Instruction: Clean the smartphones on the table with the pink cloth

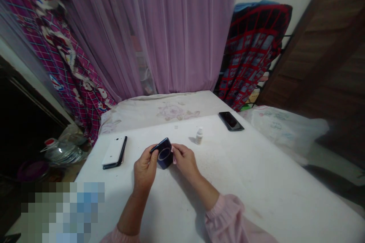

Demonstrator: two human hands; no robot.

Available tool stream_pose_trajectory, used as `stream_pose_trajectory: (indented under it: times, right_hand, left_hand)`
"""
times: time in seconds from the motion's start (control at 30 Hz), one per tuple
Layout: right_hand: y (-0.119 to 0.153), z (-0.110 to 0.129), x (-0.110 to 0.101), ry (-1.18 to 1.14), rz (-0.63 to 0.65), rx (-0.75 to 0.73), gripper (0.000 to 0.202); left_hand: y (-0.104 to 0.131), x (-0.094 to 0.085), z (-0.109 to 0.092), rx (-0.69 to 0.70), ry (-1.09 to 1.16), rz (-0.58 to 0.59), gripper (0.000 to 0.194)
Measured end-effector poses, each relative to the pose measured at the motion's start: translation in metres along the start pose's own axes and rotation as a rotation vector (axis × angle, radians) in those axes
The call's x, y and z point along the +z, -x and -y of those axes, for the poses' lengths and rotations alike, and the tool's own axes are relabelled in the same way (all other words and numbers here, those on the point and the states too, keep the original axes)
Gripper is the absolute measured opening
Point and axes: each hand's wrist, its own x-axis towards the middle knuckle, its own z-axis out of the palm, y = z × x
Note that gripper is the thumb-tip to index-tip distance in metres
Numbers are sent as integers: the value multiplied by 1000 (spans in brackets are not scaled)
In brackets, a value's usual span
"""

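A dark blue phone (pixel 164 161) is held up on edge above the white table, a pale ring showing on its face. My left hand (pixel 145 169) grips its left side, with the thumb on the face. At the phone's right edge, my right hand (pixel 186 162) is closed on a small pink cloth (pixel 174 156), which is mostly hidden by the fingers. Behind my right hand stands a small white bottle (pixel 199 136). Off to the left lie a white phone (pixel 113 151) and a dark phone (pixel 123 154) partly under it.
A black phone (pixel 231 121) lies near the right edge of the white table (pixel 251 182). Behind it are a flowered cloth (pixel 171 111) and purple curtains (pixel 182 34). A large clear bottle with a red cap (pixel 64 153) stands left of the table. Plastic bags (pixel 288 129) sit at the right.
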Motion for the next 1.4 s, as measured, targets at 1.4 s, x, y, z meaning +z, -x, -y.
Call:
stream_pose_trajectory:
  times: [1.4]
  right_hand:
    - [-10,-1,-64,896,318,-471,30]
  left_hand:
    - [27,13,43,-101,63,116,30]
